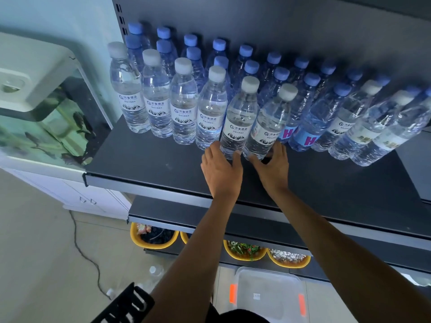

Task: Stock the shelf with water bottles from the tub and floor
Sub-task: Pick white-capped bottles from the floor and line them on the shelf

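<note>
Shelf: a dark grey shelf (144, 164) runs across the view, and everything below is placed against it.
Fish tank: a fish tank (42, 127) stands just beside the shelf's left end.
Back rows: blue-capped bottles (251, 66) stand upright along the back of the shelf, several rows deep.
Front row: white-capped bottles (184, 106) line up in front of them from the shelf's left end, touching side by side.
Tub: a clear tub (247, 287) with orange latches sits on the floor below the shelf's front edge.
Baskets: yellow baskets (288, 264) sit on a low tier under the shelf.
Left hand: the left hand (221, 169) reaches over the shelf's front edge, fingers and thumb curled round the base of the fifth bottle (240, 122) in the front row.
Right hand: the right hand (274, 166) is beside it on the shelf, curled round the base of the sixth bottle (268, 127).
Held bottles: both stand on the shelf, touching each other.
Floor bottle: one more bottle (155, 271) stands on the floor (35, 241) below the shelf, left of the tub.
</note>
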{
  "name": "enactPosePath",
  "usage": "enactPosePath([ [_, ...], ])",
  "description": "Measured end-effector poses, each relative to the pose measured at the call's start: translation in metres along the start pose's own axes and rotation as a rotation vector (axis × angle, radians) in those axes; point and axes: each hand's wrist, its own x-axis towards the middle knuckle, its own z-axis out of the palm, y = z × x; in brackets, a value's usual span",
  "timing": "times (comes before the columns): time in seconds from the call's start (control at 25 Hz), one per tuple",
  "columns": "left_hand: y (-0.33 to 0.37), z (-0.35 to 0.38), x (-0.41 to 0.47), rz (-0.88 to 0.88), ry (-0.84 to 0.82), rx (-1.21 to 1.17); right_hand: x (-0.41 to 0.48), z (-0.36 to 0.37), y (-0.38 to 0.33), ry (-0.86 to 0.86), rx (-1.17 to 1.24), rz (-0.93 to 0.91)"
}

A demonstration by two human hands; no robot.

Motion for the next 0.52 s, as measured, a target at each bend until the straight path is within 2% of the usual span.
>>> enactPosePath([
  [0.2,0.002,0.003,0.005,-0.080,0.051,-0.054,0.009,0.006,0.003,0.022,-0.076,0.024],
  [0.52,0.003,0.006,0.005,-0.071,0.076,-0.021,0.018,0.012,0.000,0.025,-0.212,0.044],
])
